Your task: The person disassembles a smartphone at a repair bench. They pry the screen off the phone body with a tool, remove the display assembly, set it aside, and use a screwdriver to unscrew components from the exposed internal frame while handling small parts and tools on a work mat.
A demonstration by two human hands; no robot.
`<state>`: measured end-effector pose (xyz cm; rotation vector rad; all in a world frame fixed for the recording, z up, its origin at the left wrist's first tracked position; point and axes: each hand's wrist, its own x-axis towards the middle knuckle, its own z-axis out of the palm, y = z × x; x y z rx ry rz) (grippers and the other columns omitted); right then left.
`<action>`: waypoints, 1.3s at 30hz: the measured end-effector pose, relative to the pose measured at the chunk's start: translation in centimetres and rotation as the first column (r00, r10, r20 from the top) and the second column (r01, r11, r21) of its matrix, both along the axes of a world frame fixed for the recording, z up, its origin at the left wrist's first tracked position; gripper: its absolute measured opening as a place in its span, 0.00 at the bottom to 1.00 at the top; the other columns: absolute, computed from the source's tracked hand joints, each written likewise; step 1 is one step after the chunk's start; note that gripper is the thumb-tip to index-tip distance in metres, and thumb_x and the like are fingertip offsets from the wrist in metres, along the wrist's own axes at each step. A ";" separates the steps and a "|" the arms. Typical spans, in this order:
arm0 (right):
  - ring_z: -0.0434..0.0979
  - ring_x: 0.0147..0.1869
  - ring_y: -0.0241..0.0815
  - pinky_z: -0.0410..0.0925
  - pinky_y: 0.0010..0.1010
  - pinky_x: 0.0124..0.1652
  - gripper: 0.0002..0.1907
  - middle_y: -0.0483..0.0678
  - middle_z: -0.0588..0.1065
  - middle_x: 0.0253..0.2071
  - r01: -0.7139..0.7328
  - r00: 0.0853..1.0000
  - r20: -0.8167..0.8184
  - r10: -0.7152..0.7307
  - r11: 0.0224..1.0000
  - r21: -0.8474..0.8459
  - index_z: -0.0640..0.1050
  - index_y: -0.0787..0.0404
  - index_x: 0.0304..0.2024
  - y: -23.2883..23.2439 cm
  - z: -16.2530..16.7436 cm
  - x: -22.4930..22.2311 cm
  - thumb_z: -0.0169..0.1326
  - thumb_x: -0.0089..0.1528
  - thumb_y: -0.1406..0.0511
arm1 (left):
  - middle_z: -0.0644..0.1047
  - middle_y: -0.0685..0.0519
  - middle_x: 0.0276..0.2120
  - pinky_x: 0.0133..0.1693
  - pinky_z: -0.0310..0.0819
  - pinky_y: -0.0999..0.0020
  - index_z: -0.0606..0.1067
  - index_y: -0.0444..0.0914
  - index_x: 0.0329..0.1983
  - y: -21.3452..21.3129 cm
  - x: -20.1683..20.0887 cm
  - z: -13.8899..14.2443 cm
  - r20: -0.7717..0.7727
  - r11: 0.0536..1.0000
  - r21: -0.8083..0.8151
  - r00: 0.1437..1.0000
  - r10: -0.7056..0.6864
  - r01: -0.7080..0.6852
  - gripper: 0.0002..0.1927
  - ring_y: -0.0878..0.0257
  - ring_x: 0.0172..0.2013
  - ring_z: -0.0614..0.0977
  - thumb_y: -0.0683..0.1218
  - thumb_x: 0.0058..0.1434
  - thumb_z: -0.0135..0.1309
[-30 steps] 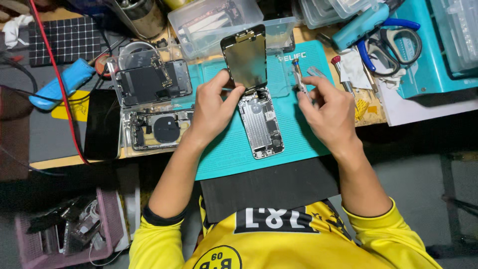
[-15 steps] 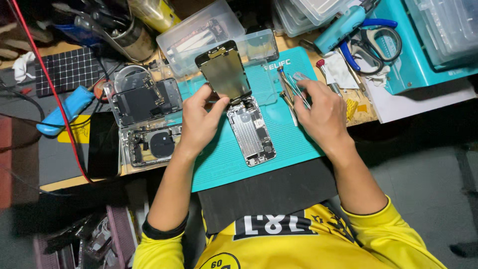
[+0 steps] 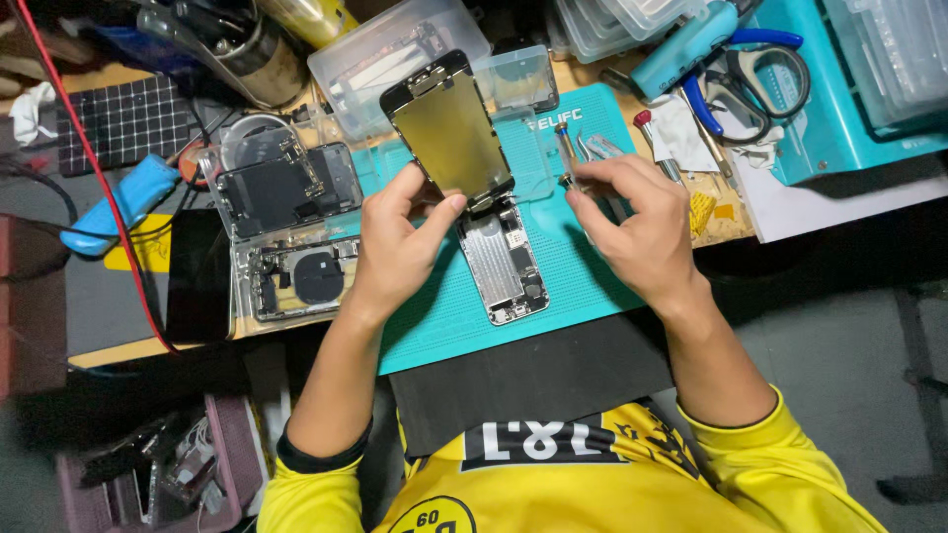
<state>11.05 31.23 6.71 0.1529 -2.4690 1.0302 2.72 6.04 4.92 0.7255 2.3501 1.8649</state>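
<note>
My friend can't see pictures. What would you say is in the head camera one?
A person's left hand props up the lifted screen panel of an opened phone lying on a teal work mat. The right hand pinches a small screwdriver beside it. Around them: another opened phone, clear plastic boxes and scissors.

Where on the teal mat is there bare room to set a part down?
Bare mat lies between the opened phone body and the right hand, and below the left hand toward the near edge. The far edge is crowded with tools and clear boxes.
</note>
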 end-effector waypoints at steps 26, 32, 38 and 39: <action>0.80 0.43 0.38 0.73 0.29 0.46 0.14 0.51 0.80 0.42 -0.122 0.804 0.215 0.555 0.507 -0.853 0.76 0.71 0.55 -1.5 -3.4 -0.7 0.56 0.66 0.75 | 0.80 0.49 0.47 0.47 0.79 0.71 0.70 0.30 0.57 -0.5 3.6 -1.6 0.308 0.846 0.530 0.915 -0.259 0.061 0.15 0.67 0.45 0.82 0.36 0.69 0.59; 0.80 0.42 0.39 0.74 0.31 0.45 0.15 0.52 0.80 0.42 -0.074 0.816 0.168 0.553 0.389 -0.918 0.76 0.71 0.56 0.5 -4.4 0.0 0.56 0.66 0.75 | 0.80 0.47 0.44 0.40 0.79 0.72 0.68 0.32 0.59 -0.4 3.1 -1.2 0.335 0.817 0.576 0.919 -0.207 -0.026 0.14 0.64 0.38 0.84 0.39 0.72 0.53; 0.78 0.38 0.36 0.76 0.30 0.39 0.23 0.49 0.78 0.41 -0.082 0.854 0.149 0.499 0.411 -0.908 0.73 0.70 0.58 1.4 -4.2 0.3 0.58 0.59 0.77 | 0.80 0.46 0.45 0.43 0.83 0.68 0.66 0.30 0.60 0.9 3.5 -1.1 0.386 0.792 0.611 0.870 -0.306 0.008 0.17 0.60 0.40 0.86 0.39 0.70 0.54; 0.77 0.36 0.35 0.76 0.31 0.40 0.25 0.48 0.77 0.39 -0.087 0.869 0.131 0.476 0.408 -0.909 0.73 0.70 0.60 2.0 -4.0 0.3 0.59 0.60 0.77 | 0.80 0.46 0.46 0.44 0.83 0.68 0.66 0.30 0.61 0.7 3.6 -1.1 0.398 0.797 0.604 0.858 -0.325 0.021 0.18 0.60 0.42 0.86 0.39 0.70 0.54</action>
